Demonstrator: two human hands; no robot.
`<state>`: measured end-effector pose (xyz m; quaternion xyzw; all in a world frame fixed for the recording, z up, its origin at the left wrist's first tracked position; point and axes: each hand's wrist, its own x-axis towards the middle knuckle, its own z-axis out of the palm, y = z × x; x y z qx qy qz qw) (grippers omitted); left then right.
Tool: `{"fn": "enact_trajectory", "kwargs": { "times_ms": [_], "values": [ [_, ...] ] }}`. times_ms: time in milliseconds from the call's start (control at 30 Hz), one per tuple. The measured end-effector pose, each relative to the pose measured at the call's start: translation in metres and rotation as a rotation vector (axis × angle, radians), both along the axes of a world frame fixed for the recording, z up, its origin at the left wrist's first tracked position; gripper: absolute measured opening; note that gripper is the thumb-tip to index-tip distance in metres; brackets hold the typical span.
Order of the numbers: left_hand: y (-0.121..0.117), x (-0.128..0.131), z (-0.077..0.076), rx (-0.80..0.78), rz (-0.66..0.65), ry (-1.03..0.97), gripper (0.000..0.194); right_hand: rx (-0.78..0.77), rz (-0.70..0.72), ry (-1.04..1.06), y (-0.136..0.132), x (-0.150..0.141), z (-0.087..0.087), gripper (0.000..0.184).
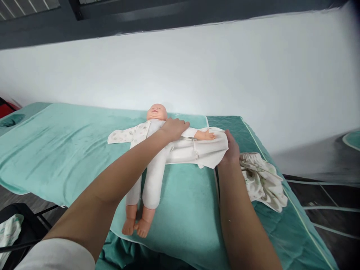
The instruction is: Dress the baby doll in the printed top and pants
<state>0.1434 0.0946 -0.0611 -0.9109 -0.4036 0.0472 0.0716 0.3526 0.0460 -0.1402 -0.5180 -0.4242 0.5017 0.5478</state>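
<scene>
A baby doll (155, 180) lies on its back, its head toward the wall and its bare feet toward me. One sleeve of a patterned white baby shirt (123, 135) covers the arm on the left. The rest of the shirt is spread inside out to the right, under the doll's other arm (204, 135), which is in a plain white sleeve. My left hand (174, 128) is closed over that arm near the shoulder. My right hand (232, 150) grips the shirt's far right edge; its fingertips are partly hidden behind the cloth.
Crumpled patterned cloth (263, 182) with a gathered edge lies right of my right forearm. A light green blanket (70, 138) covers a darker quilted green pad (281, 225). The white wall (180, 75) rises behind. A black chair (25, 221) stands at lower left.
</scene>
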Motion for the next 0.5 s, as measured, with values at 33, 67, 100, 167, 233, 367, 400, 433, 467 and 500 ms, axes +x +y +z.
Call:
{"fn": "enact_trajectory", "kwargs": {
  "times_ms": [33,67,100,167,233,367,400,433,467,500],
  "values": [
    [-0.001,0.0,0.0,0.001,0.0,0.014,0.04,-0.013,0.013,0.057,-0.001,0.002,0.003,0.062],
    [-0.001,0.0,0.0,0.003,-0.002,0.027,0.04,-0.015,0.015,0.103,-0.002,0.004,0.005,0.062],
    [-0.001,0.0,0.0,0.005,-0.003,0.04,0.04,-0.013,0.01,0.161,-0.003,0.006,0.007,0.061],
    [-0.001,0.001,-0.001,0.009,-0.001,0.064,0.04,0.01,-0.006,0.278,-0.004,0.007,0.009,0.056],
    [-0.001,0.002,-0.002,0.01,0.007,0.086,0.038,0.037,-0.017,0.382,-0.003,0.008,0.01,0.051],
    [-0.003,0.005,-0.002,0.001,0.031,0.123,0.038,0.094,-0.017,0.429,-0.003,0.009,0.013,0.047],
    [-0.004,0.007,-0.001,-0.003,0.037,0.133,0.039,0.114,-0.017,0.427,-0.003,0.009,0.015,0.046],
    [-0.005,0.008,-0.002,-0.009,0.043,0.144,0.039,0.135,-0.009,0.424,-0.005,0.007,0.018,0.047],
    [-0.006,0.01,-0.002,-0.014,0.05,0.155,0.04,0.154,0.005,0.418,-0.006,0.005,0.021,0.048],
    [-0.007,0.012,-0.003,-0.016,0.059,0.165,0.041,0.174,0.03,0.405,-0.009,0.002,0.024,0.049]
  ]
}}
